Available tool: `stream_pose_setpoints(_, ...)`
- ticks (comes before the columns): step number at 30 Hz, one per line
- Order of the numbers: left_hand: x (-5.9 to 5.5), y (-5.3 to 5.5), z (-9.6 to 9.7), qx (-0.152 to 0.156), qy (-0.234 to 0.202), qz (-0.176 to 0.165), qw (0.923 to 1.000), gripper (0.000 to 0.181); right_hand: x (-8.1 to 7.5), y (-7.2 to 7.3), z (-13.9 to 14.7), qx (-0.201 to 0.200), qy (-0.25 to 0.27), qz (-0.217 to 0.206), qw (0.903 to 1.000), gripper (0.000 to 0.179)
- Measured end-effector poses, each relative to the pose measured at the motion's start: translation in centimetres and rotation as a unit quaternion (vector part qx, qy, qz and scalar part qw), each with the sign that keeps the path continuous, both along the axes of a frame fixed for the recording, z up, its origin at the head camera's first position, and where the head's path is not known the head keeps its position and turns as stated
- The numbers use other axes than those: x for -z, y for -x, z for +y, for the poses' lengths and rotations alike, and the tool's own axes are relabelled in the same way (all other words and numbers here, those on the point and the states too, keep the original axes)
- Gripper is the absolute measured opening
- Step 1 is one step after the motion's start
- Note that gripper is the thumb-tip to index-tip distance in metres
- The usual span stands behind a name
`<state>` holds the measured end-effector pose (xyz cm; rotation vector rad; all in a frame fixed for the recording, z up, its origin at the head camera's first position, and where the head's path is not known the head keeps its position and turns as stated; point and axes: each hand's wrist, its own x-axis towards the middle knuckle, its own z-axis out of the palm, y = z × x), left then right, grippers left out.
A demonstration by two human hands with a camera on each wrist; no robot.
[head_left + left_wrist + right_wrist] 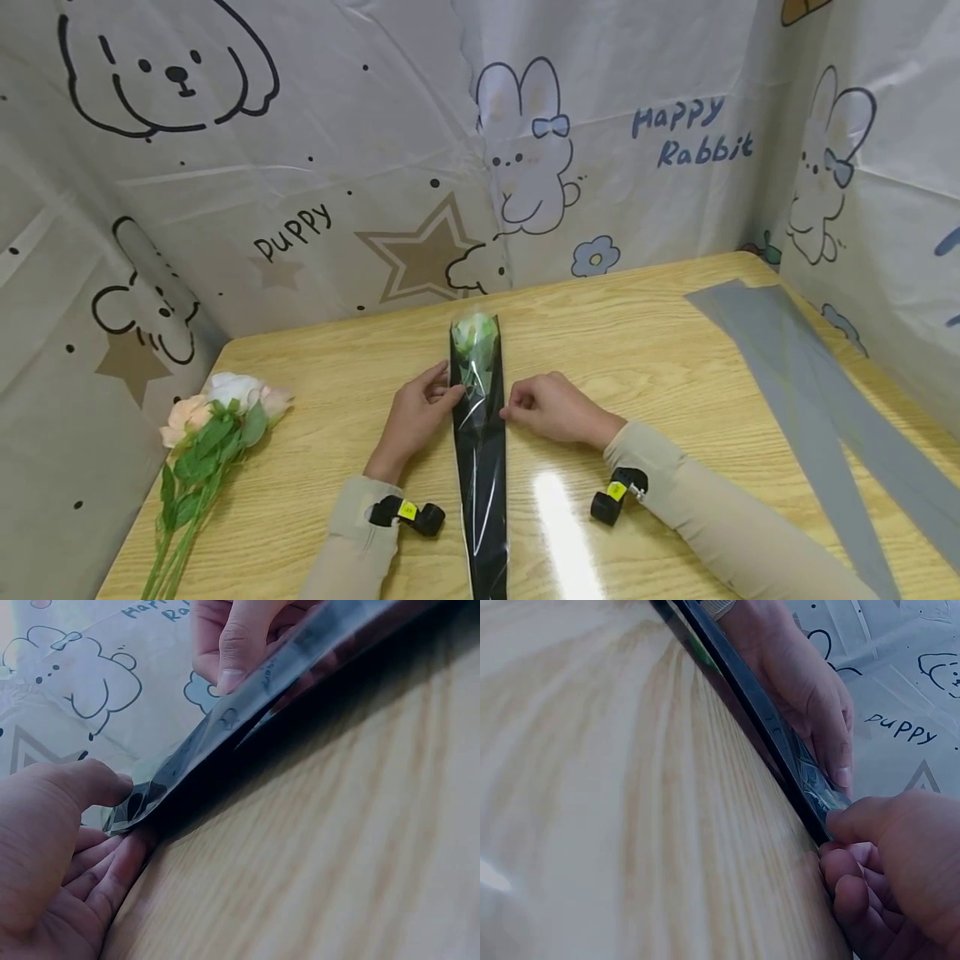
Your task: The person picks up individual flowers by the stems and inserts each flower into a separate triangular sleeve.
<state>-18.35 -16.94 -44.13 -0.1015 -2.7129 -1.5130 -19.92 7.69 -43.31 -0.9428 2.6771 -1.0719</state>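
A long black flower sleeve [483,475] with a shiny clear front lies upright in the middle of the table. Inside its upper end shows a pale green-white flower [475,336]; the stem is hidden. My left hand [420,412] pinches the sleeve's left edge below the bloom, thumb on top and fingers underneath, as the left wrist view confirms. Across from it, my right hand [555,408] has its fingers curled and pinches the right edge between thumb and index finger. The right wrist view shows that thumb [851,821] on the edge of the sleeve.
Artificial roses [225,408], peach and white with green stems, lie at the table's left side. Two long grey sleeves [795,375] overlap on the right. A printed white curtain [405,108] hangs behind and beside the wooden table [630,333].
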Motion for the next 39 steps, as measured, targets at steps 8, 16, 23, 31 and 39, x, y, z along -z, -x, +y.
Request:
stream_pose_setpoints(8,0.1,0.0,0.1,-0.002,-0.003,-0.003,1.0000,0.061,-0.4,0.1,0.4,-0.009,0.012,-0.026,0.9995,0.019)
stream_pose_setpoints(16,0.0,0.0,0.1,-0.006,0.001,0.003,1.0000,0.059,-1.9,1.5,2.4,0.040,0.003,-0.011,0.9991,0.019)
stream_pose_setpoints(23,0.0,0.0,0.0,-0.007,-0.003,-0.003,1.0000,0.059,-3.9,3.3,6.3,0.138,0.003,-0.016,0.9902,0.025)
stream_pose_setpoints(31,0.0,0.0,0.1,-0.009,-0.008,-0.002,0.9999,0.058,-6.1,4.6,11.8,0.275,0.013,0.051,0.9600,0.033)
stream_pose_setpoints(39,-0.1,-0.1,0.1,-0.009,-0.012,-0.001,0.9999,0.058,-6.3,5.3,16.8,0.378,0.014,0.064,0.9236,0.038)
